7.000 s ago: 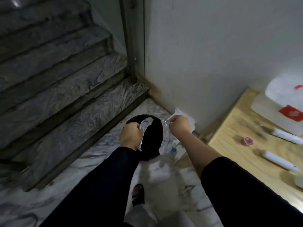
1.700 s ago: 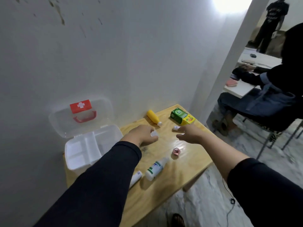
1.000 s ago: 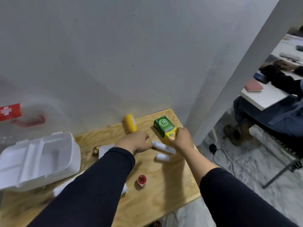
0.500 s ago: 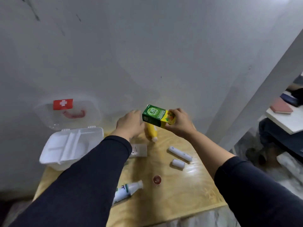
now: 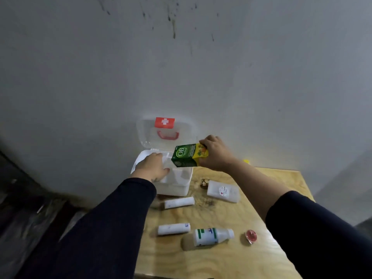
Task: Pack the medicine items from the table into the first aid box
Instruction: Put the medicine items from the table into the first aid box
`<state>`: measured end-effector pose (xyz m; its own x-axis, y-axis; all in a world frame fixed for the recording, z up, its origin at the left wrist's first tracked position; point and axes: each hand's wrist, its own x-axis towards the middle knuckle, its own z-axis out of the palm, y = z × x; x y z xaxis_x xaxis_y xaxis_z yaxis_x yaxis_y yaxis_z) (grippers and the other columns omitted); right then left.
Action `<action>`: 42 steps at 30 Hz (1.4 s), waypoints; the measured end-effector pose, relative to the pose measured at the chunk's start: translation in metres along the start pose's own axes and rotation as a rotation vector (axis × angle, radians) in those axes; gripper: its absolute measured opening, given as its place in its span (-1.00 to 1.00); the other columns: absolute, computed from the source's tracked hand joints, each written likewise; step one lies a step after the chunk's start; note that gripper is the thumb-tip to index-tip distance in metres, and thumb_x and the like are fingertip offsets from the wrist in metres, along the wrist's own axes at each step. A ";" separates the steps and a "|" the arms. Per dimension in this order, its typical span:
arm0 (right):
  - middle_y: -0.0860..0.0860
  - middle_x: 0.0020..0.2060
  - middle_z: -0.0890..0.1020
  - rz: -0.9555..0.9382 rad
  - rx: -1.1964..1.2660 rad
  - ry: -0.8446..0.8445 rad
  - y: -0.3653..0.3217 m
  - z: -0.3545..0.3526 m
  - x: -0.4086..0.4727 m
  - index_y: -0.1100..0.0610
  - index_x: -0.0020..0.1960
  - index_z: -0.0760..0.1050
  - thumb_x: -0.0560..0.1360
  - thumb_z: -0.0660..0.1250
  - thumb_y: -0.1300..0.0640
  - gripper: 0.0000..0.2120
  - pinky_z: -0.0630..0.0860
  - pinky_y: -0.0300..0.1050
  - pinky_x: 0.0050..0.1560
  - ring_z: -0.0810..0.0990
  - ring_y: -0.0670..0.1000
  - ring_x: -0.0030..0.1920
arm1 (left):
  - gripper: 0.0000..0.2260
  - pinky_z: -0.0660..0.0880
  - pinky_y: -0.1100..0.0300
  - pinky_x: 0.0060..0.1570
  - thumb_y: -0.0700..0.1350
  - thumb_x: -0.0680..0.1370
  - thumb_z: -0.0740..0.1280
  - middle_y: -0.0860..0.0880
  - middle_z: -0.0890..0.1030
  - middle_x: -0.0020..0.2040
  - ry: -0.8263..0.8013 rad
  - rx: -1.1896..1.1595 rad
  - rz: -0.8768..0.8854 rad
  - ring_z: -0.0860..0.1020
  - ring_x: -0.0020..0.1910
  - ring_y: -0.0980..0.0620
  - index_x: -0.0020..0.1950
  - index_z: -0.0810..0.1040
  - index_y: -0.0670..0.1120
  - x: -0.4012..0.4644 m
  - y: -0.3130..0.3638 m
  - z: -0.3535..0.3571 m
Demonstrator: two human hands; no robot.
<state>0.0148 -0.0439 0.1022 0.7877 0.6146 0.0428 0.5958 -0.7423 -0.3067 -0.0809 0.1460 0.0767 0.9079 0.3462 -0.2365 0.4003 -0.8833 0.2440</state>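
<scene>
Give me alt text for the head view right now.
The right hand holds a green carton over the open first aid box, where the left hand rests. Two white tubes, a white bottle and a small red pot lie on the table.

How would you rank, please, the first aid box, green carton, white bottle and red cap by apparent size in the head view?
1. First aid box
2. Green carton and white bottle: similar; the lifted carton makes ranking unsure
3. Red cap

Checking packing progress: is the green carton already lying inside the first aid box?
No, the right hand holds the green carton in the air above the open first aid box.
</scene>
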 end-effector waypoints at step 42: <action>0.13 0.25 0.52 0.375 0.183 0.148 0.022 0.087 -0.022 0.17 0.27 0.50 0.48 0.35 0.22 -0.65 0.40 -0.07 0.25 0.49 0.14 0.27 | -0.29 -0.06 0.12 0.53 0.29 0.59 -0.02 -0.06 0.01 0.61 0.012 0.175 0.250 -0.01 0.58 0.02 0.59 0.00 -0.14 0.027 -0.087 0.054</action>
<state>-0.0031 -0.0507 0.0116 0.9659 0.2575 0.0279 0.2378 -0.8387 -0.4899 -0.0982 0.2145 -0.0017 0.9773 0.1142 -0.1783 0.1381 -0.9822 0.1276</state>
